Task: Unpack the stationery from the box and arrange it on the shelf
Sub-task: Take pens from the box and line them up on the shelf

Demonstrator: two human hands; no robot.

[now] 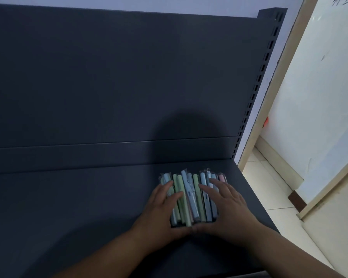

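Pastel, plastic-wrapped pens (191, 195) are lying near the right end of the dark shelf (68, 197), long axis pointing away from the person, while the left hand (159, 213) and right hand (227, 207) are flanking them, equally near, fingers (206, 188) spread flat on top.

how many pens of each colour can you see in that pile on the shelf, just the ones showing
Blue pens: 5
Green pens: 3
Pink pens: 1
Total: 9 showing. The left hand and right hand rest on the pile and cover part of it, so more may be hidden.
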